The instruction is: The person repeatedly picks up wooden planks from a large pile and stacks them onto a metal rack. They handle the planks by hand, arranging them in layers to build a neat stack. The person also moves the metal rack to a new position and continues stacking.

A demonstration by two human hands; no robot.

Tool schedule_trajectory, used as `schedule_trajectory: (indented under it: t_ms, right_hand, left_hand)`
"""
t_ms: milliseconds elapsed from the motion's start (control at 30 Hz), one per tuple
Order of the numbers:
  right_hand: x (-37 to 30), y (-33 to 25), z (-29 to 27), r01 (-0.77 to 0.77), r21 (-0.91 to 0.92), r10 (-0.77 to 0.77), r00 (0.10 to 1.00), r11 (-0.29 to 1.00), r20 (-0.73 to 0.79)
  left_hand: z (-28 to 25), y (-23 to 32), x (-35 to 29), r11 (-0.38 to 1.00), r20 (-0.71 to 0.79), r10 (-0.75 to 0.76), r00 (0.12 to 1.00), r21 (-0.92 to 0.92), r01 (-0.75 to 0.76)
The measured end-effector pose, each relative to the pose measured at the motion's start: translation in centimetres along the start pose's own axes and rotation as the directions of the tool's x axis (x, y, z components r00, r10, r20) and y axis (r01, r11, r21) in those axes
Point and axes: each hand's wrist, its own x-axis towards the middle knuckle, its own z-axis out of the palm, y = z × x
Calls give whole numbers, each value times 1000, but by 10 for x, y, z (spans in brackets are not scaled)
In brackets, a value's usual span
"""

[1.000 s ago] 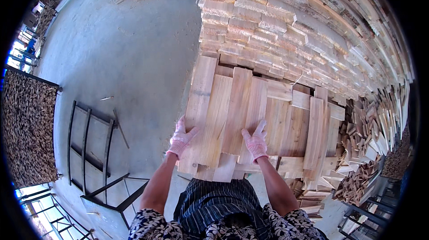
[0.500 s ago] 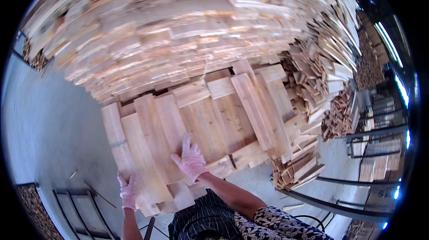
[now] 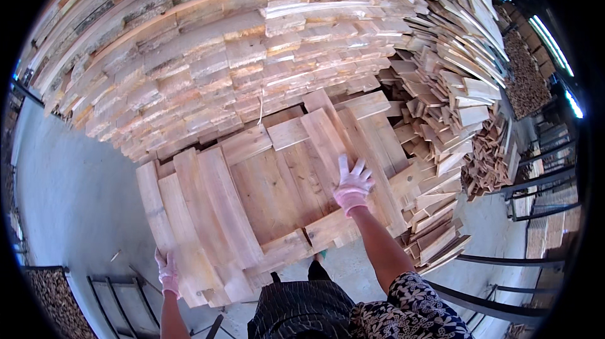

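My right hand, in a pink and white glove, lies with fingers spread on a slanting plank atop the board stack. Gloved the same way, my left hand rests against the stack's near left edge, fingers stretched along the side of the outermost board. Next to that board lie several pale planks side by side. Between them and the slanting plank, lower boards show, framed by short crosswise pieces at the near and far ends.
A tall wall of stacked lumber rises just beyond the boards. Loose offcuts heap up on the right. Dark metal rails stand at lower right, and a metal frame at lower left on the grey concrete floor.
My right hand has moved right, from the left-hand planks to the slanting plank, its fingers spreading. One left-hand plank now sits further left, beside its neighbour. My left hand stays at the left edge.
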Motion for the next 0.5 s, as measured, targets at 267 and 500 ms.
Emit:
schedule_trajectory:
  t_ms: [267, 500]
  right_hand:
    - [-13, 4, 5, 18, 117, -3, 992, 993, -130]
    - [-126, -146, 26, 225, 507, -313, 945, 832, 94]
  left_hand:
    - [-11, 5, -6, 985, 61, 29, 998, 171, -39]
    - [-14, 12, 8, 985, 25, -119, 993, 131, 114]
